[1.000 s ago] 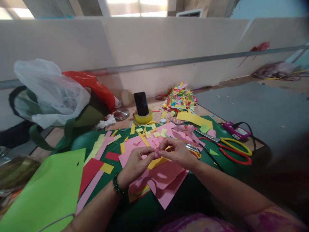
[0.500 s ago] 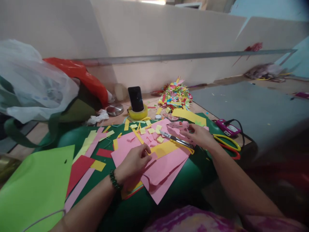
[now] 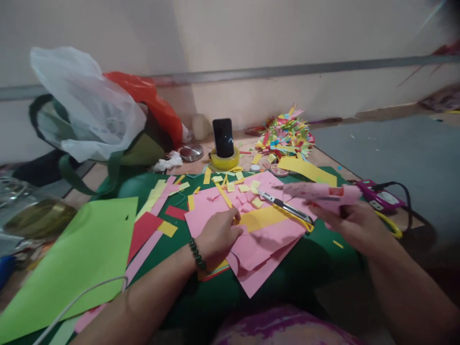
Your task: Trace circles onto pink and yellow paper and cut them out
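My right hand is closed round a pink glue gun, held level above the green mat with its nozzle pointing left. My left hand, a dark bead bracelet on its wrist, rests curled on the pink paper sheets, its fingertips pinched on a small piece that I cannot make out. A yellow paper strip lies just right of that hand. A yellow-handled utility knife lies on the pink paper between the two hands.
Small yellow and pink paper squares are scattered behind the hands. A phone stands in a yellow tape roll. A heap of coloured paper scraps lies at the back. Plastic bags and a lime green sheet are on the left.
My hands parted from the small pink piece. My right hand reached right, took the pink glue gun and lifted it off the mat. My left hand lowered onto the pink paper.
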